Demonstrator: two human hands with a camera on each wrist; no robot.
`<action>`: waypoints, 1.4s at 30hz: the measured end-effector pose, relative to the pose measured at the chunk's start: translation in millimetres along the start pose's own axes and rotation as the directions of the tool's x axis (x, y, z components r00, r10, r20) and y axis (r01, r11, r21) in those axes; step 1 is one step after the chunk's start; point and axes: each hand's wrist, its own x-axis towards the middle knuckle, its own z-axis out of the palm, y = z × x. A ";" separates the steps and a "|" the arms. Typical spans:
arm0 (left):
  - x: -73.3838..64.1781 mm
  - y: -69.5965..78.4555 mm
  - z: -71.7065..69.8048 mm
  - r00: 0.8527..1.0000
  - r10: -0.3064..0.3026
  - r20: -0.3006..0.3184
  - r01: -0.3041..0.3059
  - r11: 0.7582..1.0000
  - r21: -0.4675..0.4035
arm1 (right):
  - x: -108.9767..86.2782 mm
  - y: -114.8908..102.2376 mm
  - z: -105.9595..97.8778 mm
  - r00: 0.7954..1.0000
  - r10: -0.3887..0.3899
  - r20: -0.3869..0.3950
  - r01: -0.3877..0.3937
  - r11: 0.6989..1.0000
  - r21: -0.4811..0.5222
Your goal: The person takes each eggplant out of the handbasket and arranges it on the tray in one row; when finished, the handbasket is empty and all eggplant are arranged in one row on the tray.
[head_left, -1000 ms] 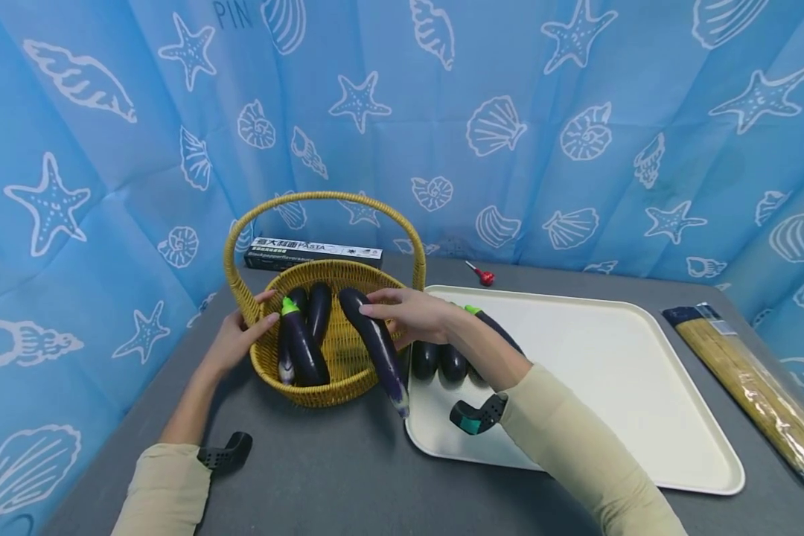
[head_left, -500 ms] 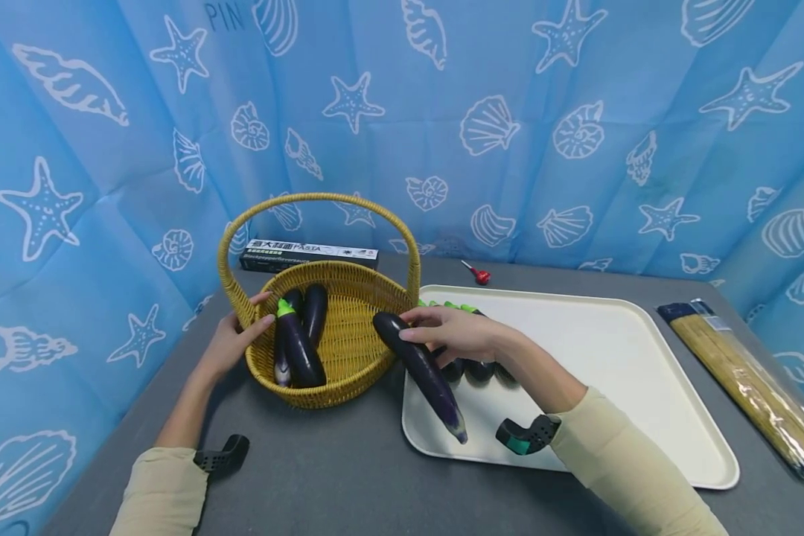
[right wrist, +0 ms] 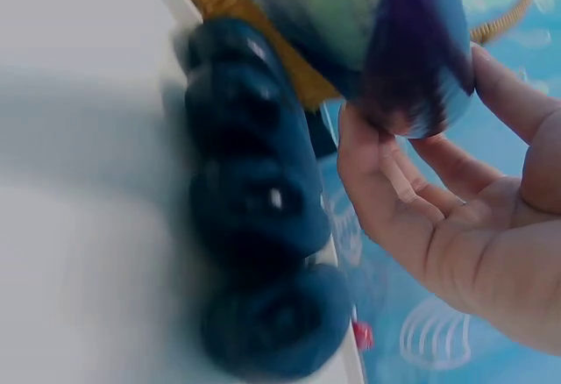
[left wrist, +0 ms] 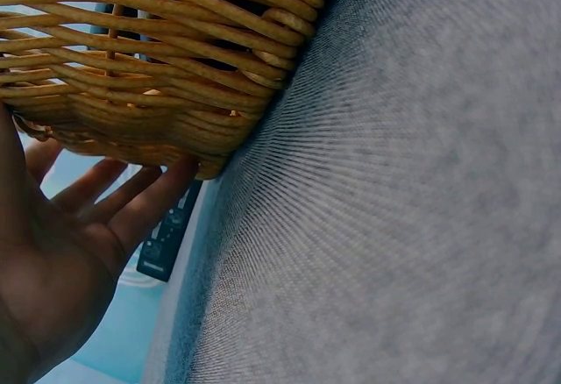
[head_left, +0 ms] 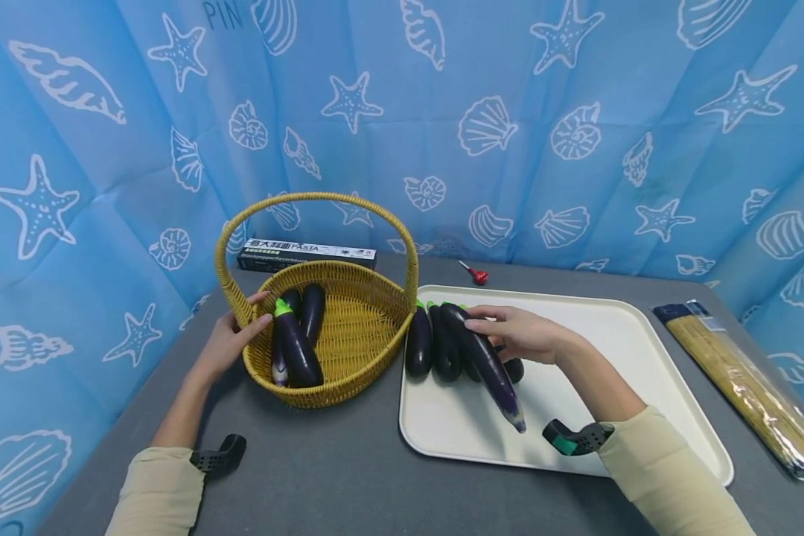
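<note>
My right hand point(head_left: 525, 333) pinches a long dark purple eggplant point(head_left: 485, 365) above the left part of a white tray point(head_left: 596, 394). The eggplant slants, its pale-tipped end toward me. Several more eggplants point(head_left: 418, 346) lie side by side on the tray, partly hidden under the held one. In the right wrist view, thumb and fingers sit on both sides of the held eggplant point(right wrist: 412, 51). At the left, my left hand point(head_left: 224, 346) holds the rim of a yellow wicker basket point(head_left: 355, 383), thumb at the inner side. Three eggplants point(head_left: 298, 350) lie in the basket's left half.
Behind the basket is a black-and-white pasta box point(head_left: 308, 253). A red lollipop point(head_left: 479, 277) lies beyond the tray. On the right, a clear-wrapped pack of dry noodle-like sticks point(head_left: 744, 383) lies on the grey table point(head_left: 321, 469). A blue curtain point(head_left: 402, 149) hangs behind.
My right hand has carried the eggplant rightward from the basket's right rim to over the eggplants on the tray. My left hand has stayed at the basket's rim.
</note>
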 end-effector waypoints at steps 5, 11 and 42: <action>-0.1 0.3 -1.4 1.000 -0.001 0.001 0.001 1.000 -0.008 | -7.2 11.7 -20.8 0.999 -0.007 -0.051 0.010 0.999 0.043; -0.6 2.1 -2.4 1.000 -0.001 0.000 0.001 1.000 -0.009 | -14.7 21.2 -42.2 0.995 -0.004 -0.104 0.010 0.998 0.058; -2.0 1.2 1.6 1.000 0.003 0.006 -0.003 1.000 -0.014 | 9.6 39.1 -64.9 0.937 0.131 -0.324 -0.186 0.972 -0.145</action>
